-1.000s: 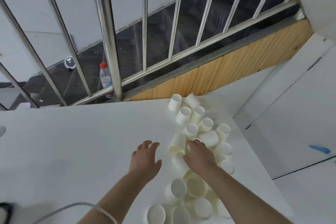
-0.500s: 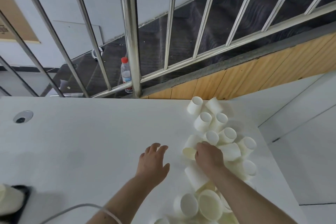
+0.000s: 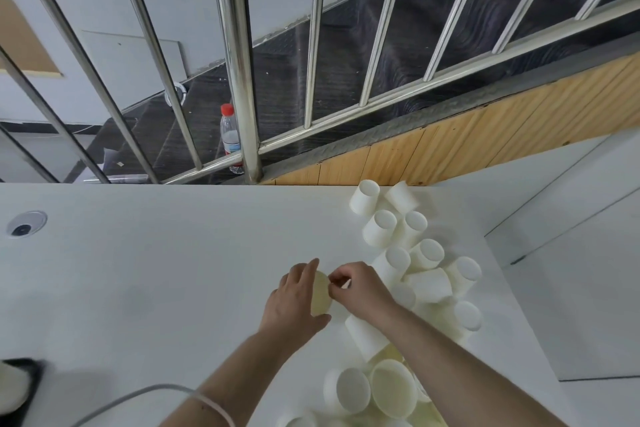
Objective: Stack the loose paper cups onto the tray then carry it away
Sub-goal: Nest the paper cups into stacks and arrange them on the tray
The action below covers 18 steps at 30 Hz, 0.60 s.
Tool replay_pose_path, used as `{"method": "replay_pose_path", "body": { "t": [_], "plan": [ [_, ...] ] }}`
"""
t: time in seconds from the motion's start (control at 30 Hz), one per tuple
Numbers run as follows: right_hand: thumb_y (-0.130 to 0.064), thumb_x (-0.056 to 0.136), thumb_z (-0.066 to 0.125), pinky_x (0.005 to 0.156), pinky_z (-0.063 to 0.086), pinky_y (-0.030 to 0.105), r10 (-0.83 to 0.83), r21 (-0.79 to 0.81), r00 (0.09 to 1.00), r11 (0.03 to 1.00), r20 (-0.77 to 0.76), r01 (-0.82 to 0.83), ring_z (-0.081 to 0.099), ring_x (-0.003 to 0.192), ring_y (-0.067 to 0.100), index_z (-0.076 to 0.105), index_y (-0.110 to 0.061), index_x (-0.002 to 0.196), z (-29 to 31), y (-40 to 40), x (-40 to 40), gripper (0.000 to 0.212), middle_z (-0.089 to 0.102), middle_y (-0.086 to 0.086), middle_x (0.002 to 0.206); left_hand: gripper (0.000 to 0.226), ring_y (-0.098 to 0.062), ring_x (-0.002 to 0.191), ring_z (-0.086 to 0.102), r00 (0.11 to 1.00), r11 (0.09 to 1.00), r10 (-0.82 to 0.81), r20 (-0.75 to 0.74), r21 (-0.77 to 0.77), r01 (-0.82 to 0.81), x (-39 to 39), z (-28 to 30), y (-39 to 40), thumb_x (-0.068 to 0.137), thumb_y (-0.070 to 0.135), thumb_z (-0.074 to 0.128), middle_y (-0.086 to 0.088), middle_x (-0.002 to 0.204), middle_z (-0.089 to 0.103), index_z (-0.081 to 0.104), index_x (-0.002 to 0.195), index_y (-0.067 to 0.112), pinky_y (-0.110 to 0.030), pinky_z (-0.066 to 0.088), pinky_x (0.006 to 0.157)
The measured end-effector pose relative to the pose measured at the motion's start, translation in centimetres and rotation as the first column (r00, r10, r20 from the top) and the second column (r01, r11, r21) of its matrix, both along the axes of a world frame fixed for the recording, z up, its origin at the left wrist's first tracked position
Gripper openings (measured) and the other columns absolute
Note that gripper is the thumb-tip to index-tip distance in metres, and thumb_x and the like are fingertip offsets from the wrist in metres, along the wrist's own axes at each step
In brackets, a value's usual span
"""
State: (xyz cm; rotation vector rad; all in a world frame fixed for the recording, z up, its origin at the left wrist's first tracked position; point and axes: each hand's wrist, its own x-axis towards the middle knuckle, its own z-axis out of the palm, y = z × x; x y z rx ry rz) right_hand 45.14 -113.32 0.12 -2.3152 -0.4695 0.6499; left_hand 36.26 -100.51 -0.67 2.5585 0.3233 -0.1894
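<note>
Your two hands have come together since half a second ago: then your left hand [image 3: 294, 302] lay flat and apart on the white table [image 3: 138, 270] with its fingers spread, and your right hand [image 3: 356, 288] was reaching into the pile. Now both meet on one paper cup [image 3: 320, 293], lifted to the left edge of the heap with its pale mouth showing between your hands. Your left fingers lie straight and close together along the cup's side, thumb below it; your right fingers are curled, pinching the cup at its rim. The view has also swung a little left.

The loose paper cups [image 3: 415, 263] lie in a scattered line down the right side of the table, from the far edge to the near edge. You can count around fifteen (the near ones overlap and run out of view, so the number is rough). Most lie on their sides.

Around you: a steel railing [image 3: 239, 62] stands behind the table, a clear bottle with a red cap [image 3: 230, 135] beyond it, a round cable hole [image 3: 26, 224] at far left, a grey cable [image 3: 138, 395] crossing near your left wrist, and a dark-edged object [image 3: 20, 381], cut off, at the lower left.
</note>
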Motion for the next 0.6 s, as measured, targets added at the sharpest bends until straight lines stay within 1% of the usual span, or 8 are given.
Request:
{"method": "replay_pose_path", "body": {
  "t": [0.07,0.13,0.2,0.27,0.33,0.43,0.53,0.6],
  "plan": [
    [-0.027,0.086,0.065,0.08,0.054,0.022,0.012,0.026,1.0,1.0,-0.001,-0.012,0.065,0.083,0.001,0.075,-0.019,0.097,0.1,0.0,-0.3,0.017,0.072,-0.011,0.089,0.084,-0.016,0.13,0.037,1.0,1.0,0.013,-0.003,0.016,-0.013,0.0,0.0,-0.1,0.081,0.034,0.066,0.005,0.143,0.031,0.016,0.148,0.025,-0.028,0.043,0.098],
    [-0.033,0.087,0.065,0.085,0.054,0.027,-0.002,-0.008,0.999,1.0,0.034,0.002,0.064,0.087,0.002,0.074,-0.019,0.1,0.2,-0.6,-0.4,0.021,0.071,-0.012,0.092,0.078,-0.017,0.128,0.037,0.999,0.999,0.04,-0.027,0.031,-0.039,-0.2,0.0,0.0,0.081,0.031,0.065,0.004,0.139,0.032,0.021,0.146,0.025,-0.028,0.045,0.096],
    [-0.045,0.087,0.063,0.087,0.051,0.029,0.039,-0.194,0.995,0.981,0.097,-0.019,0.062,0.093,0.007,0.067,-0.02,0.109,0.5,-1.7,-0.5,0.034,0.067,-0.011,0.1,0.075,-0.018,0.125,0.038,0.995,0.997,0.068,-0.066,0.04,-0.066,-0.6,-0.1,0.5,0.08,0.031,0.066,0.003,0.136,0.033,0.025,0.142,0.026,-0.029,0.046,0.093],
    [-0.056,0.086,0.06,0.089,0.047,0.03,0.156,-0.442,0.98,0.893,0.123,-0.087,0.059,0.106,0.014,0.057,-0.021,0.123,0.6,-2.9,-0.5,0.051,0.06,-0.006,0.116,0.071,-0.019,0.123,0.04,0.991,0.995,0.091,-0.098,0.047,-0.087,-0.9,-0.2,0.9,0.079,0.029,0.066,0.002,0.134,0.035,0.028,0.139,0.026,-0.029,0.048,0.09],
    [-0.06,0.084,0.06,0.092,0.045,0.033,0.236,-0.576,0.966,0.807,0.109,-0.132,0.057,0.113,0.019,0.051,-0.02,0.129,0.6,-3.8,-0.8,0.062,0.056,-0.002,0.125,0.069,-0.02,0.122,0.04,0.988,0.994,0.097,-0.12,0.061,-0.09,-1.1,-0.2,1.1,0.079,0.027,0.065,0.002,0.133,0.035,0.029,0.137,0.026,-0.03,0.048,0.089],
    [-0.061,0.079,0.063,0.087,0.047,0.034,0.283,-0.646,0.954,0.747,0.1,-0.154,0.059,0.109,0.023,0.052,-0.017,0.122,0.4,-4.3,-1.5,0.062,0.059,0.002,0.12,0.068,-0.02,0.124,0.038,0.988,0.995,0.079,-0.131,0.074,-0.07,-1.5,-0.4,1.0,0.079,0.022,0.063,0.003,0.135,0.035,0.029,0.138,0.025,-0.029,0.048,0.089],
    [-0.058,0.076,0.065,0.075,0.044,0.032,0.292,-0.661,0.952,0.732,0.089,-0.163,0.061,0.101,0.023,0.05,-0.02,0.099,0.0,-4.4,-2.0,0.047,0.063,0.002,0.109,0.069,-0.018,0.127,0.037,0.991,0.996,0.053,-0.126,0.082,-0.043,-1.8,-0.6,0.9,0.08,0.019,0.063,0.005,0.138,0.035,0.029,0.139,0.025,-0.028,0.049,0.088],
    [-0.054,0.075,0.066,0.072,0.042,0.031,0.303,-0.666,0.949,0.725,0.083,-0.174,0.062,0.098,0.023,0.047,-0.021,0.095,-0.1,-4.5,-2.3,0.043,0.064,0.001,0.106,0.069,-0.017,0.129,0.036,0.993,0.996,0.037,-0.116,0.083,-0.028,-1.9,-0.7,0.9,0.08,0.018,0.063,0.007,0.14,0.035,0.029,0.14,0.025,-0.028,0.048,0.088]
  ]
}}
